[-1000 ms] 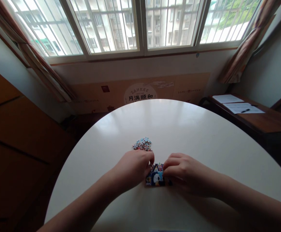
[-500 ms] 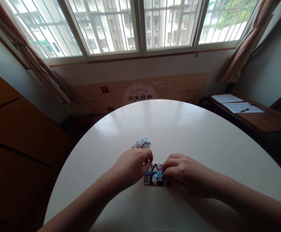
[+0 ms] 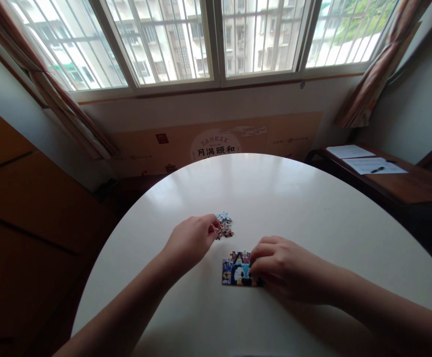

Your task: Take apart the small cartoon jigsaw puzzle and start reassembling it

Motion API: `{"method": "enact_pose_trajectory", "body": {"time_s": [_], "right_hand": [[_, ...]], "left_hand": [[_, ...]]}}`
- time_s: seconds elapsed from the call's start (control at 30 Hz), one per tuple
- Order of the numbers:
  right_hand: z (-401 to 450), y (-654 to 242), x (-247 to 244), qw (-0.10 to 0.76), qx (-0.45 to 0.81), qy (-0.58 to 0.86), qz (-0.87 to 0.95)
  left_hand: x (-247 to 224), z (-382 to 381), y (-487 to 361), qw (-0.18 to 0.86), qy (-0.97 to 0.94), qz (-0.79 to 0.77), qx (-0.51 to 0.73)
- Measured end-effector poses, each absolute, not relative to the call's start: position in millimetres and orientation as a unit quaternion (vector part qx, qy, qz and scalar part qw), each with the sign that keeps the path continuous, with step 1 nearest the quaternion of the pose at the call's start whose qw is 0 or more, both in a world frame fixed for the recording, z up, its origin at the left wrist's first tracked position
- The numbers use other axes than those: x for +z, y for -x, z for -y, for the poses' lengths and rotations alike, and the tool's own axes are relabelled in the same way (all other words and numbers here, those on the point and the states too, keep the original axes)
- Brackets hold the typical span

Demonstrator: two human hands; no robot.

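A partly assembled puzzle (image 3: 240, 272) with a blue cartoon figure lies flat on the white round table (image 3: 179, 317). Its top edge is uneven. My right hand (image 3: 279, 265) rests over its right side, fingers curled together and touching it; what they hold, if anything, is hidden. Farther off, a small pile of loose puzzle pieces (image 3: 224, 227) lies on the table. At the pile's left edge is my left hand (image 3: 195, 237), thumb and forefinger pinched together; whatever is between them is too small to make out.
Behind the table are a cardboard panel (image 3: 294, 131) and barred windows. On the right, a brown side table (image 3: 420, 183) holds papers (image 3: 375, 165) and a pen. An orange-brown cabinet (image 3: 33, 208) stands at the left.
My left hand has moved from the puzzle's upper left corner, up and left, to the loose pieces. More of the puzzle's left part shows. My right hand has stayed in place.
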State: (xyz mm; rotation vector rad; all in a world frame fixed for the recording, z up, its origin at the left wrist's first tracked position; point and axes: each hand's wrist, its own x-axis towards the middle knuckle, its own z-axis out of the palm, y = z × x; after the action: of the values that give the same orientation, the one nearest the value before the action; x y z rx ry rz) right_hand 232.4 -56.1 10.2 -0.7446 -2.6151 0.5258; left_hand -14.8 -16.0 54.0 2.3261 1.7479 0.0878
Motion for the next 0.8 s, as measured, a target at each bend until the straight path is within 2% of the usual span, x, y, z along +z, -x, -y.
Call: {"method": "enact_pose_trajectory", "body": {"time_s": [0.1,0.33,0.53,0.8], "right_hand": [[56.1,-233.0,9.5,0.184,0.192,0.263,0.927],[54.2,-231.6,9.0,0.200,0.181,0.271,0.924],[45.4,-245.2,11.5,0.240,0.120,0.386,0.883],[46.6,-245.4,8.0,0.164,0.145,0.449,0.866]], "left_hand": [[49.9,9.7,17.6,0.110,-0.789,-0.603,0.034],[48.7,10.1,19.5,0.025,-0.790,-0.609,0.072],[46.6,36.4,0.1,0.088,-0.859,-0.502,0.056],[35.4,45.1,-12.7,0.111,-0.872,-0.477,0.020]]}}
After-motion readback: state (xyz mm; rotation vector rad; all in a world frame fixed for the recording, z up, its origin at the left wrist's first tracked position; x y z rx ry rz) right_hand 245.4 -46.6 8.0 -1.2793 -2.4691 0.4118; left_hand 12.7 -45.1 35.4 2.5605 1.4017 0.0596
